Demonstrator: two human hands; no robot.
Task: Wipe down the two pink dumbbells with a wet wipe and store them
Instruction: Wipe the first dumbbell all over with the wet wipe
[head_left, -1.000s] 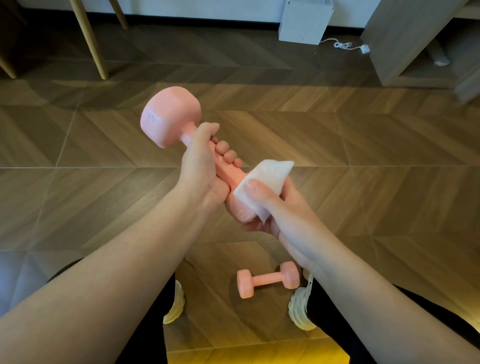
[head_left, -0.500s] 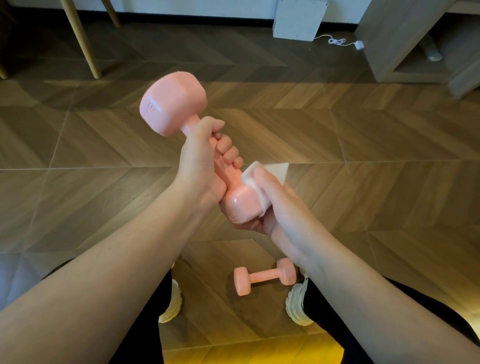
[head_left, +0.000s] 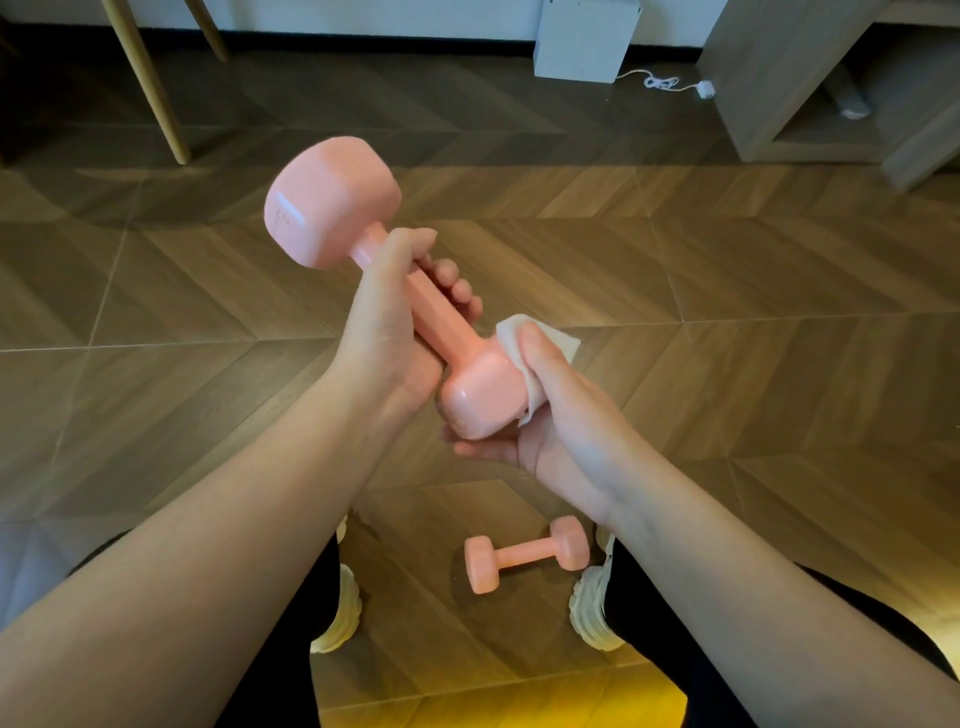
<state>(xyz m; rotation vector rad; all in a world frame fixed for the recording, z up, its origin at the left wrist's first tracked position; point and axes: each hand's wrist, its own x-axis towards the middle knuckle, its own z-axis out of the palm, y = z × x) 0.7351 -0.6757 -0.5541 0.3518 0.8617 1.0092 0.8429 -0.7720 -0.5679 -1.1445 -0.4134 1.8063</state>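
While the wooden chevron floor (head_left: 727, 291) fills most of the head view, a white box (head_left: 587, 39) with a cable (head_left: 660, 83) stands against the far wall, a grey cabinet (head_left: 779, 78) sits at the upper right, and pale chair legs (head_left: 150, 88) rise at the upper left. A second pink dumbbell (head_left: 527, 554) lies on the floor between the white shoes (head_left: 592, 608), partly behind the right forearm. The left hand (head_left: 389, 332) is wrapped around the handle of the raised pink dumbbell (head_left: 332, 202), which tilts with its far head up to the left. The right hand (head_left: 561, 410) cups the near head, fingers beneath, thumb pinning the wet wipe (head_left: 530, 353) against its side. Compared with half a second ago, the wipe is bunched tighter along the head's right side, with more of the pink face bare.
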